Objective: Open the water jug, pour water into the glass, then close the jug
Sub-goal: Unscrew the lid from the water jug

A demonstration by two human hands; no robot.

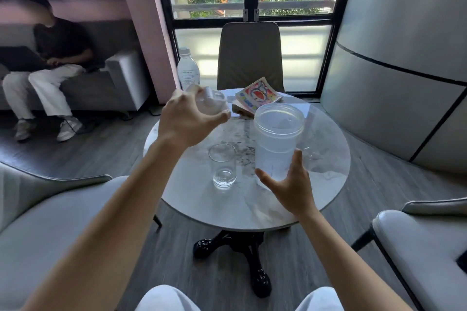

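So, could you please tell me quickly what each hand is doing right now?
Left hand: closed on the jug lid, held above the table.
Right hand: open, beside the water jug, not gripping it.

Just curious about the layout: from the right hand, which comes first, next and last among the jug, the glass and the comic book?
1. Jug: right by the open right hand, at its fingers.
2. Glass: to the hand's left, near the table's middle.
3. Comic book: at the table's far edge, beyond the jug.
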